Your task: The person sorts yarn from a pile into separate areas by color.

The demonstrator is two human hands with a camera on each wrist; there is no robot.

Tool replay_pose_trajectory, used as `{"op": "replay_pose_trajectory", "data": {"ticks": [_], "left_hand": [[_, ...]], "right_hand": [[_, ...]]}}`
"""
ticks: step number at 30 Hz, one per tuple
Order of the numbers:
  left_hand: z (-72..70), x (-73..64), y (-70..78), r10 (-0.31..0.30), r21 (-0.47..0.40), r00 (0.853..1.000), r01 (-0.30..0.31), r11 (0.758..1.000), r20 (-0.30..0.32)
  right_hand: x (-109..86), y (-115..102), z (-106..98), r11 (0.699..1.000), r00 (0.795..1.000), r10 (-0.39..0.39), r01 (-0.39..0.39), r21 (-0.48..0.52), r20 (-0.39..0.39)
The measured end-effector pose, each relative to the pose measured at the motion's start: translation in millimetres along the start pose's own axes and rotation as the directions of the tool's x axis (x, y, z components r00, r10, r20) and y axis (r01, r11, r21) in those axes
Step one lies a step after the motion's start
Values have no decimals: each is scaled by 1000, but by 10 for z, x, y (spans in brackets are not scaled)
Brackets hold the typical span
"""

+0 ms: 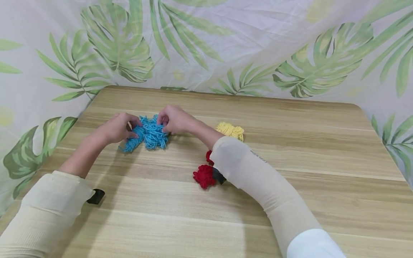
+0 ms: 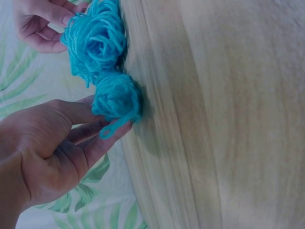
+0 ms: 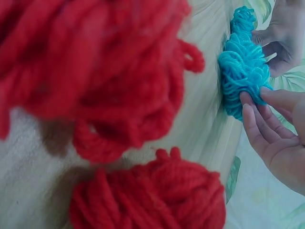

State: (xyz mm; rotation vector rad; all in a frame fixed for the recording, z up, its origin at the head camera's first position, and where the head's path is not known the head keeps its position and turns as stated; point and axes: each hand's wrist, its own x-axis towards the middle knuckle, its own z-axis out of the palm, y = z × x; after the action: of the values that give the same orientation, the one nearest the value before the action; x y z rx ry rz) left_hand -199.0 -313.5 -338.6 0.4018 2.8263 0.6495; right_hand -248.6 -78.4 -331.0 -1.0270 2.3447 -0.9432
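Blue yarn bundles [image 1: 155, 136]: sitting together on wood-grain table [image 1: 322, 150]
Left hand [image 1: 117, 128]: pinching left bundle [image 2: 116, 95]
Right hand [image 1: 176, 120]: pinching right bundle [image 3: 242, 67]

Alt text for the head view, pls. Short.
A person's left hand and right hand hold two adjoining blue yarn bundles, one each, at a wood-grain table. Red yarn lies partly hidden by the right sleeve, with a yellow yarn bundle farther back. Leaf-patterned cloth hangs behind.
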Motion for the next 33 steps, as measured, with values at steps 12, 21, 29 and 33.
{"op": "replay_pose_trajectory", "data": {"ticks": [12, 21, 29, 33], "left_hand": [[5, -5, 7, 1, -16, 1000, -1, 1000, -3], [5, 2, 11, -3, -15, 1000, 3, 1000, 2], [5, -1, 13, -7, -27, 1000, 7, 1000, 12], [5, -2, 11, -10, -31, 1000, 10, 999, 16]], "right_hand": [[-72, -4, -66, 997, 999, -44, 43, -58, -4], [-198, -5, -136, 997, 997, -72, 70, -37, -39], [-317, 60, -201, 997, 996, -82, 82, -4, -36], [-386, 97, -242, 998, 997, -67, 67, 11, -40]]}}
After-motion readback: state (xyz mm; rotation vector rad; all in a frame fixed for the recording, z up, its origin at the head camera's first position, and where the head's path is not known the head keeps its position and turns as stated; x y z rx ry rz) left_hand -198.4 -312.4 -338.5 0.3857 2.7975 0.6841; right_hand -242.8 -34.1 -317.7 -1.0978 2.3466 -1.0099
